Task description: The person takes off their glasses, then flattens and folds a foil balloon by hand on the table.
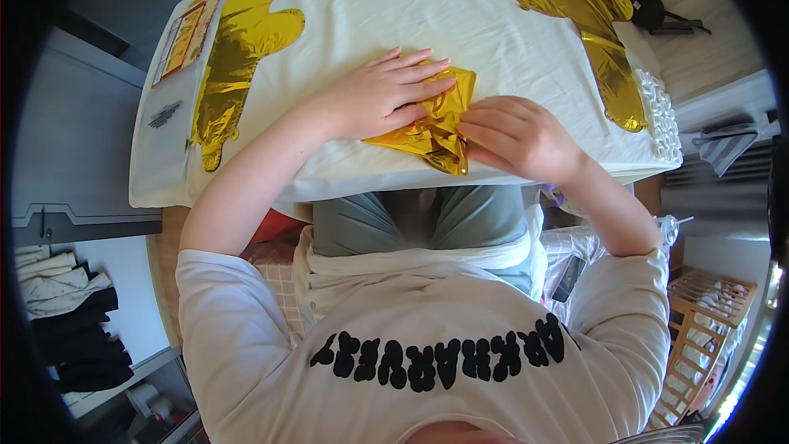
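A crumpled, folded piece of gold foil, apparently a flat foil balloon (445, 125), lies on the white-covered table near its front edge. My left hand (385, 100) rests flat across its left and upper part, fingers spread, pressing it to the cloth. With fingers pinched together, my right hand (519, 138) grips the foil's right edge; those fingertips are partly hidden. A flat, uninflated gold foil balloon (238, 53) lies to the left. More flat gold foil balloons (567, 4) are spread at the far right, one end reaching down toward the right table edge.
On the table's left side are a picture card (187, 37) and a clear bag (168, 144) with small dark pieces. A stack of clear-white rings or cups (659, 119) lines the right edge. A black device with legs (647, 6) sits beyond. A phone (568, 279) lies beside my seat.
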`<state>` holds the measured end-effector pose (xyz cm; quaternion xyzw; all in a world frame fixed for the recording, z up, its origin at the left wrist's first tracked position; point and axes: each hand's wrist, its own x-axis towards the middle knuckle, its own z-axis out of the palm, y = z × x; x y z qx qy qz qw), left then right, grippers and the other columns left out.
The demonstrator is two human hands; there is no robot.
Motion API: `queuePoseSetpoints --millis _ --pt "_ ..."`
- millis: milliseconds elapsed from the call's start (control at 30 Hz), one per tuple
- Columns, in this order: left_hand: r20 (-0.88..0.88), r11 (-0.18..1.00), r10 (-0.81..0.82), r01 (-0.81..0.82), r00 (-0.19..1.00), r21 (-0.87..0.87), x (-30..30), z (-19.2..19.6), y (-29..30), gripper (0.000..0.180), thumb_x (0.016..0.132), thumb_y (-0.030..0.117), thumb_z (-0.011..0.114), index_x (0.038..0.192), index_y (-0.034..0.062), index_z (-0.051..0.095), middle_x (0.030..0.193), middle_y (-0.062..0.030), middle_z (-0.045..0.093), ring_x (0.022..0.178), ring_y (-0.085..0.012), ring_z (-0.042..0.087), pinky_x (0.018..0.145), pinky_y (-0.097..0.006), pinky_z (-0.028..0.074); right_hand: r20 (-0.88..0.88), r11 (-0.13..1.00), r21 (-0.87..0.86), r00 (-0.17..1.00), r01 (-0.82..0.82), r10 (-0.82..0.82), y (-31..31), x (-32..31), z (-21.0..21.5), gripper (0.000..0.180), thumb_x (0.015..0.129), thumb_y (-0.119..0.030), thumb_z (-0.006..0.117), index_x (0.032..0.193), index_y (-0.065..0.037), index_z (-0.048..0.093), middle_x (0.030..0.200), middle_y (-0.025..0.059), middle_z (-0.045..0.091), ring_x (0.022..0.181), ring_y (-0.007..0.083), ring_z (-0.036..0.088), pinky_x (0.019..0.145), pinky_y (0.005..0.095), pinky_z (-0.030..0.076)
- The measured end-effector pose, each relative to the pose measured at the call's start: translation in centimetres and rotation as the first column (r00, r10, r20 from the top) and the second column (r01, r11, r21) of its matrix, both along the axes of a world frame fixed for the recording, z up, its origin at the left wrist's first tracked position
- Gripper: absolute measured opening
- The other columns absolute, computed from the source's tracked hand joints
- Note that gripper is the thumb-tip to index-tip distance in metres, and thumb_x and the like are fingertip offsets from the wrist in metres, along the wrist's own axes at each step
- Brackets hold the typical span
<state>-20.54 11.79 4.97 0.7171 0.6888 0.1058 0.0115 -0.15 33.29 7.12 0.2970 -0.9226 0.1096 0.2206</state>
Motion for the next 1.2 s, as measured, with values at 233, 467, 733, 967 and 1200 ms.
queuePoseSetpoints --millis 233,467,733,967,1200 --pt "0.088 0.999 -0.004 -0.001 0.996 0.053 -0.5 -0.6 -0.1 0.051 0.11 0.035 0.05 0.158 0.0185 0.047 0.166 -0.0064 0.041 0.156 -0.0284 0.033 0.127 -0.052 0.025 -0.028 0.999 -0.019 0.999 0.037 -0.037 -1.6 0.7 -0.2 0.038 0.079 -0.007 0.08 0.116 -0.002 0.074 0.119 0.0116 0.073 0.115 0.0303 0.071 0.1 0.0433 0.058" --pt "0.017 1.0 -0.01 0.01 1.0 0.023 -0.4 -0.5 0.0 0.058 0.107 0.037 0.056 0.16 0.0179 0.044 0.17 -0.0037 0.035 0.157 -0.0294 0.031 0.128 -0.053 0.024 0.024 0.998 -0.042 0.999 0.04 -0.039 -1.4 0.5 -0.8 0.032 0.079 -0.005 0.077 0.111 -0.002 0.072 0.118 0.0125 0.073 0.117 0.0309 0.07 0.104 0.0449 0.056" --pt "0.019 1.0 -0.017 0.017 1.0 0.026 -0.3 -0.6 0.0 0.057 0.107 0.037 0.056 0.159 0.0194 0.045 0.169 -0.0049 0.036 0.156 -0.0315 0.032 0.127 -0.055 0.025 0.047 0.995 -0.088 0.998 0.043 -0.039 -1.7 -0.2 -0.4 0.032 0.081 -0.009 0.08 0.11 -0.003 0.07 0.111 0.0132 0.074 0.107 0.0318 0.072 0.096 0.0435 0.058" --pt "0.083 0.998 0.044 -0.041 0.996 -0.037 0.4 0.3 -0.2 0.052 0.108 0.027 0.053 0.159 0.0207 0.046 0.17 -0.0032 0.034 0.158 -0.0306 0.026 0.129 -0.052 0.021 0.299 0.949 -0.194 0.936 0.249 -0.185 -1.7 -1.4 0.4 0.018 0.089 -0.001 0.069 0.108 -0.003 0.068 0.103 0.0147 0.07 0.095 0.0366 0.069 0.086 0.0427 0.057" --pt "-0.066 0.999 0.03 -0.027 0.997 0.043 0.1 -0.2 -0.4 0.051 0.106 0.02 0.051 0.156 0.014 0.047 0.171 -0.0026 0.031 0.159 -0.0295 0.025 0.13 -0.052 0.022 0.257 0.894 -0.354 0.948 0.273 -0.188 -2.8 -3.7 0.8 0.018 0.093 0.0 0.065 0.111 -0.002 0.067 0.108 0.0139 0.066 0.094 0.0358 0.067 0.083 0.041 0.056"
